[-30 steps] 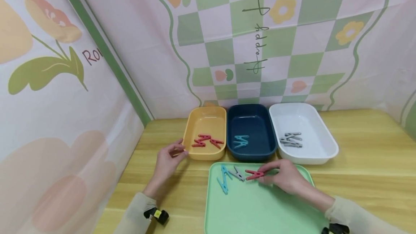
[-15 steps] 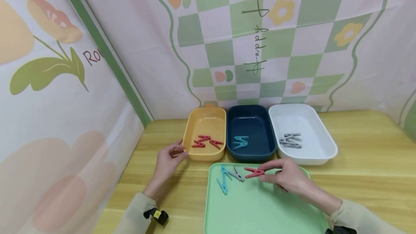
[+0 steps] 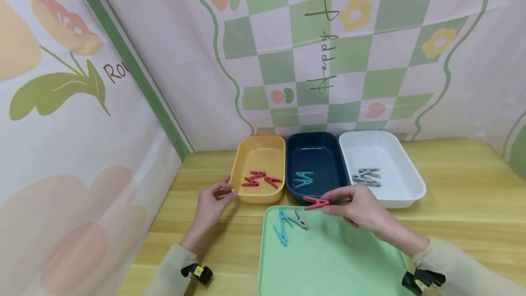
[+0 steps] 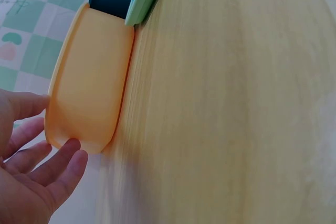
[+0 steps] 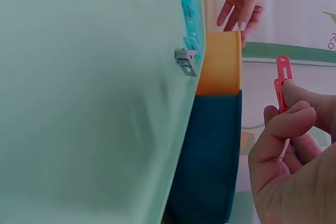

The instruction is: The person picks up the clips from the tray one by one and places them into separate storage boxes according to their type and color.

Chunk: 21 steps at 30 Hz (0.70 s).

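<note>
A: What is being changed at this moment?

B: A red, forked plastic clothespin (image 3: pixel 316 203) is being carried by the right hand (image 3: pixel 359 207) from above the flat, pale-green plastic tray (image 3: pixel 328 259) to that tray's far edge. It is now being held in front of the near rim of the dark-blue, round-cornered plastic bin (image 3: pixel 316 159); how high, cannot be told. A grey plastic clothespin (image 3: pixel 301 220) and the light-blue plastic clothespins (image 3: pixel 283 239) are being left on the tray.

A: What is being gained by that?

B: The pickup is being judged as done and the transfer as under way, with nothing being set down yet. Other red plastic clothespins (image 3: pixel 273 181) are being held in the yellow-orange, round-cornered plastic bin (image 3: pixel 263 154).

A: How is each grip being used?

B: On the right, the red piece is being pinched at one end between thumb and fingertip. The left hand (image 3: pixel 213 202) is being rested at the yellow-orange bin's near left corner, the fingers being spread rather than clamped.

A: And which way is the piece being pointed?

B: In the head view, its forked end is being pointed left, away from the hand. Its long axis is being held nearly sideways, roughly along the row of bins.
</note>
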Each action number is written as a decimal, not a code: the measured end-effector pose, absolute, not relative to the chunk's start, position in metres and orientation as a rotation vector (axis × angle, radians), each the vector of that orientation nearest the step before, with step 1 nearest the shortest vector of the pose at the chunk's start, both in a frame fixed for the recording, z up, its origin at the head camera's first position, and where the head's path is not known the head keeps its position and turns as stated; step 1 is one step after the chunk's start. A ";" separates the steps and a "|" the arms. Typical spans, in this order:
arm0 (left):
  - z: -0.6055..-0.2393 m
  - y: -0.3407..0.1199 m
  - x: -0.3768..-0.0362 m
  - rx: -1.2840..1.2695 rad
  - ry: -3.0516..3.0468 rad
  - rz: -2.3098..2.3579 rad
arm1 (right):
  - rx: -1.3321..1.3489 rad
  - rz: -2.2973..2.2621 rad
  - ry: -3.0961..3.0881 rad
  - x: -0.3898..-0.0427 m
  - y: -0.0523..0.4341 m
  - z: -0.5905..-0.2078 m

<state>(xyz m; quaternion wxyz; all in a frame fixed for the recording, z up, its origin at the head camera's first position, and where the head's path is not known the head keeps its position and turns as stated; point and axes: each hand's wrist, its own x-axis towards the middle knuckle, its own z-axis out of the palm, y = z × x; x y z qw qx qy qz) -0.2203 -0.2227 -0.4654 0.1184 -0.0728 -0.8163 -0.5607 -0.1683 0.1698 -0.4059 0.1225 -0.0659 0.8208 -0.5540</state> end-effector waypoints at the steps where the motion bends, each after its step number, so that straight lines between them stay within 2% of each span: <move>1: -0.466 -0.223 -0.220 -0.215 -2.388 -1.637 | -0.192 -1.610 2.407 -0.170 0.169 -0.404; 21: -0.467 -0.224 -0.221 -0.217 -2.405 -1.615 | -0.292 -1.602 2.469 -0.206 0.146 -0.378</move>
